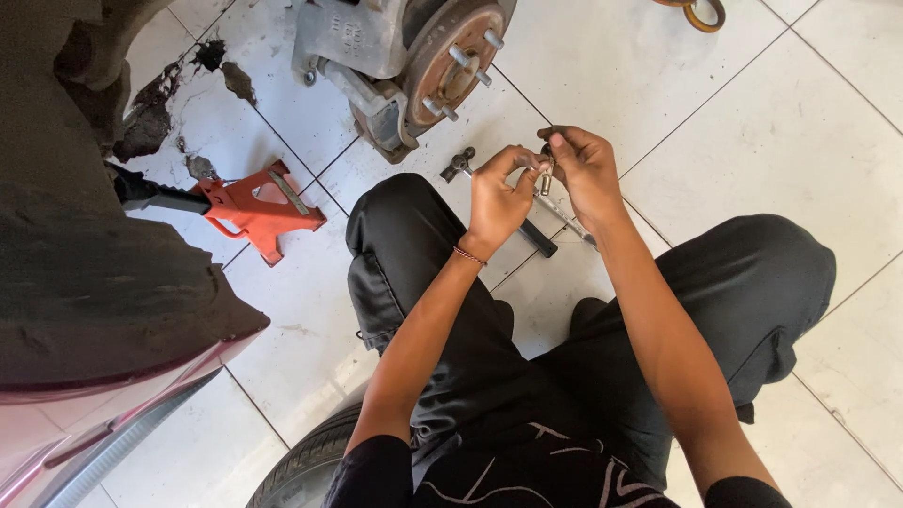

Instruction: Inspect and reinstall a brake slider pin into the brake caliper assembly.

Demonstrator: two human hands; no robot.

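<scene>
My left hand [496, 196] and my right hand [583, 167] meet above the white tiled floor, both pinching a small metal socket piece [546, 177] between their fingertips. A thin bracelet circles my left wrist. Just beyond the hands stands a rusty brake hub [451, 58] with several wheel studs sticking out. Under my hands on the tiles lies a ratchet wrench with a black grip [538, 238], and a second small tool [458, 164] lies next to it.
An orange scissor jack [256, 207] stands at the left under a car's wheel arch [85, 282]. A tyre [306, 466] lies by my knees. My legs in black trousers are folded on the floor. A round ring [704, 13] lies at the top edge.
</scene>
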